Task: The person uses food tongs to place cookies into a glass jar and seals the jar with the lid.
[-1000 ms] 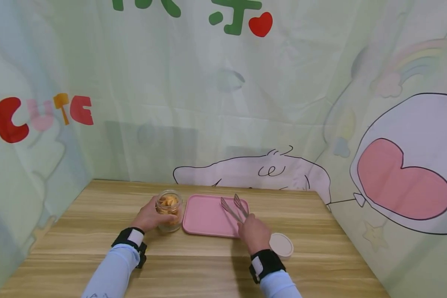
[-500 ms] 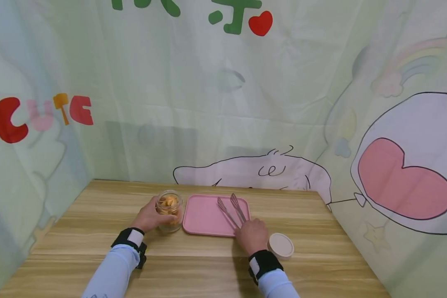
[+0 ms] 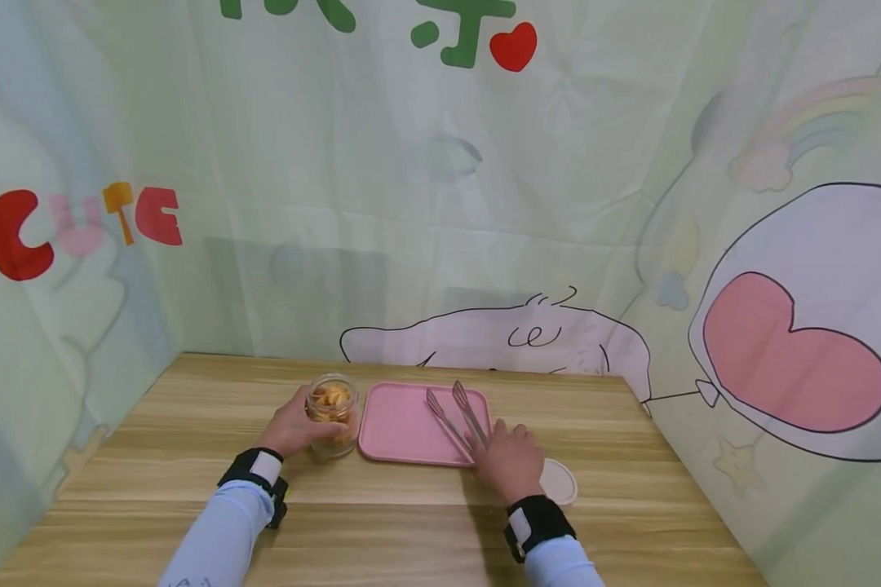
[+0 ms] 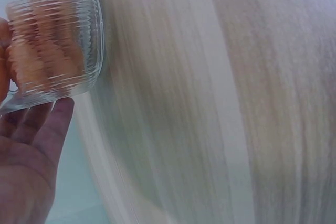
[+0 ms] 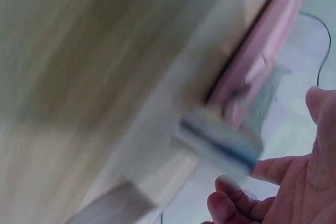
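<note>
My left hand [image 3: 294,425] grips a clear glass jar [image 3: 343,430] standing at the left of a pink tray [image 3: 395,422]. Orange, ridged snack pieces fill much of the uncapped jar, seen from the side in the left wrist view. Metal tongs [image 3: 471,414] lie across the tray's right part, tips toward the back. Over their handle end is my right hand [image 3: 512,465], its fingers loosened and spread. The right wrist view shows the blurred tongs' end [image 5: 218,140] beside a fingertip, with thumb and fingers apart.
A round white lid [image 3: 560,483] lies on the wooden table [image 3: 382,530], partly behind my right hand. Printed cloth curtains [image 3: 301,204] stand along the back and both sides of the table.
My right hand lowers the tongs slightly leftward onto the tray, then loosens its fingers and shifts right. My left hand and the jar stay in place.
</note>
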`<state>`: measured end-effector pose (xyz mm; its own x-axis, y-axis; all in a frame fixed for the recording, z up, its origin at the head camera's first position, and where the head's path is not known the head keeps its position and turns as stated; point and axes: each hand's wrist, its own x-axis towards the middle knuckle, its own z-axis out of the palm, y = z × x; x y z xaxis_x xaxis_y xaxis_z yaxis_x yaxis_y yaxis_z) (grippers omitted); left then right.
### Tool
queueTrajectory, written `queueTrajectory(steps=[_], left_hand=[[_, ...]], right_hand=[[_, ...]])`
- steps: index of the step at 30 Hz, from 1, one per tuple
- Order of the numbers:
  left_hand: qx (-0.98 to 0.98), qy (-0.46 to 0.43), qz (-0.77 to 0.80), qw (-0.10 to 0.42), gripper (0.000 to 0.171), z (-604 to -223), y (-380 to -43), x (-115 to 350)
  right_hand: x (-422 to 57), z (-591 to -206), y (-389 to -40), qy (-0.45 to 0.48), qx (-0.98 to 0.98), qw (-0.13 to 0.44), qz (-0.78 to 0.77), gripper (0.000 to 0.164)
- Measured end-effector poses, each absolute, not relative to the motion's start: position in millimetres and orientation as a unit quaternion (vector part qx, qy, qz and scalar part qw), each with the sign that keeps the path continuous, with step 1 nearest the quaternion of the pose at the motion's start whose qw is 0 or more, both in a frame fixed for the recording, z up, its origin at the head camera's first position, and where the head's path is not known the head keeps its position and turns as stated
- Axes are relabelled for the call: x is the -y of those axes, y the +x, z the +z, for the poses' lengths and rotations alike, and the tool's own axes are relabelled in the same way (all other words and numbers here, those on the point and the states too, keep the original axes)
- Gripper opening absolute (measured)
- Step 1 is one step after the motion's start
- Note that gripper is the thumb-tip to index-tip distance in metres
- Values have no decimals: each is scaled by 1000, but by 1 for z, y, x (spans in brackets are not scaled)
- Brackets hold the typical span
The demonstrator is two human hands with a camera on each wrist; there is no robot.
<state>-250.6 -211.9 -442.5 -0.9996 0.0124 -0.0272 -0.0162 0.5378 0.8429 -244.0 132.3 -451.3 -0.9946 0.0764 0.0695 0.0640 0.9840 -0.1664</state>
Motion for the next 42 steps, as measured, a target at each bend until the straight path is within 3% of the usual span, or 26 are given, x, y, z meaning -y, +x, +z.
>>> queueTrajectory(steps=[12, 22, 31, 35, 42], left_hand=[[-880, -2, 475, 23, 107, -447, -255, 213], [-877, -1, 480, 23, 107, -447, -254, 214], [-877, -1, 479, 27, 105, -448, -253, 216], [-875, 0, 484, 26, 104, -451, -254, 218], [-874, 14, 485, 30, 108, -450, -249, 217]], right_hand=[[-195, -447, -226, -88, 985, -17, 148, 72], [-198, -457, -207, -104, 979, 23, 172, 58], [-196, -455, -211, -99, 976, 62, 183, 46], [-191, -447, -214, -94, 977, 69, 181, 47], [-171, -425, -212, -61, 977, 71, 190, 63]])
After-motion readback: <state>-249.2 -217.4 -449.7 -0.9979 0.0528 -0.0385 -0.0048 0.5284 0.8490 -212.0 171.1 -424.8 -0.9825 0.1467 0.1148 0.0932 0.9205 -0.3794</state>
